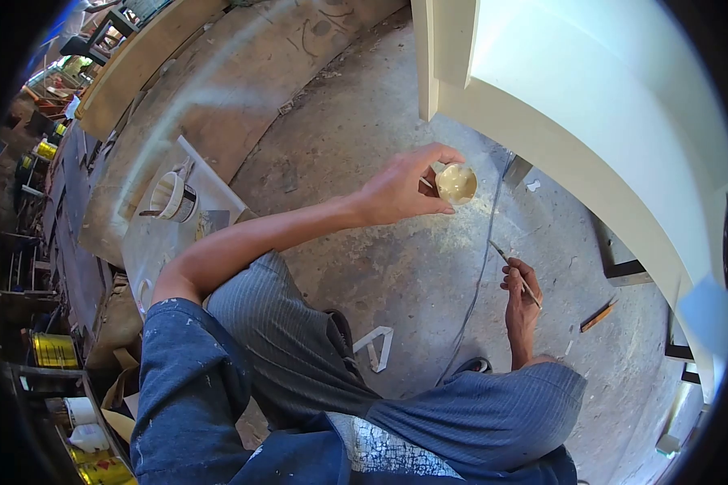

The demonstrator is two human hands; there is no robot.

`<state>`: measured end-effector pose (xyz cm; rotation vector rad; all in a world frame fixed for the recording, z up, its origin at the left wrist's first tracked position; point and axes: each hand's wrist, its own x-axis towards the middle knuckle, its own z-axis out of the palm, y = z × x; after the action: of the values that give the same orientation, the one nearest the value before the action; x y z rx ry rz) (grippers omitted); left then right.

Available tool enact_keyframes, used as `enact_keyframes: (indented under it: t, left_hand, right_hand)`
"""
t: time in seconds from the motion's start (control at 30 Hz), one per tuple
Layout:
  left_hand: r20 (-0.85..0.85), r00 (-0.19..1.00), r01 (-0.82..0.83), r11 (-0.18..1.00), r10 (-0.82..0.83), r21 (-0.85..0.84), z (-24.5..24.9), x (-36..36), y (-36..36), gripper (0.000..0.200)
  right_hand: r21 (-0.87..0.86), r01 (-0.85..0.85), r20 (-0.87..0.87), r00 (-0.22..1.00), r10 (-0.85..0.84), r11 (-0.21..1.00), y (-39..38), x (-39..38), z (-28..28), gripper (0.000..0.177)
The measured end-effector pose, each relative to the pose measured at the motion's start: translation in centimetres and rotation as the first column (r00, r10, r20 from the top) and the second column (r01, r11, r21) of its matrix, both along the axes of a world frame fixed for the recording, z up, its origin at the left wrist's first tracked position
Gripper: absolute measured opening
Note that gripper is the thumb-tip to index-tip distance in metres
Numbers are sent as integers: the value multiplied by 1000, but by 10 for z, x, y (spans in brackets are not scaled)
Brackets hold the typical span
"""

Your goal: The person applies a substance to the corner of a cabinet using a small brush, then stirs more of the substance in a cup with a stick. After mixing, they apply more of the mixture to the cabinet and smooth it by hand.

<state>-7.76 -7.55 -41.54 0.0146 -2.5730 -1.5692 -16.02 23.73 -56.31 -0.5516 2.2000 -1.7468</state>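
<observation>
My left hand (406, 187) reaches out over the floor with its fingers closed round a small round cup (458, 185). Pale cream paint coats the inside of the cup, which is tilted so that its mouth faces me. Lower on the right, my right hand (521, 297) pinches a thin paintbrush (529, 289). The brush slants up and to the left, its tip over the floor and apart from the cup. A large cream-coloured piece of furniture (578, 133) with a curved-looking edge stands close by on the right.
A white tub (174, 199) stands on a light board at the left. A dark cable (480, 283) crosses the concrete floor (412, 275). On it lie a wooden-handled tool (597, 317) and a white angular frame (386, 352). Yellow cans (54, 351) fill the left edge.
</observation>
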Motion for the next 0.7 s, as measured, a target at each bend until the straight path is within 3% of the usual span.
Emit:
enact_keyframes:
  t: [0.13,0.33,0.6,0.67,0.7]
  left_hand:
    - [-49,999,-19,996,14,-87,-1,0,0,64]
    - [-61,997,-60,996,56,-68,-2,2,-1,67]
    - [-97,978,-187,982,185,-7,-7,3,-9,66]
    - [-123,967,-206,969,223,136,-17,3,-18,71]
    - [-152,957,-236,968,247,87,-16,3,-24,72]
  right_hand:
    - [13,-14,35,999,14,1000,-3,1,4,44]
    - [-15,-21,52,998,22,1000,-6,3,3,38]
    - [-135,-40,140,988,59,990,-8,-12,-3,32]
    - [-153,-32,140,989,54,988,-11,-20,0,34]
    - [-145,-66,125,989,84,987,-11,-27,-1,36]
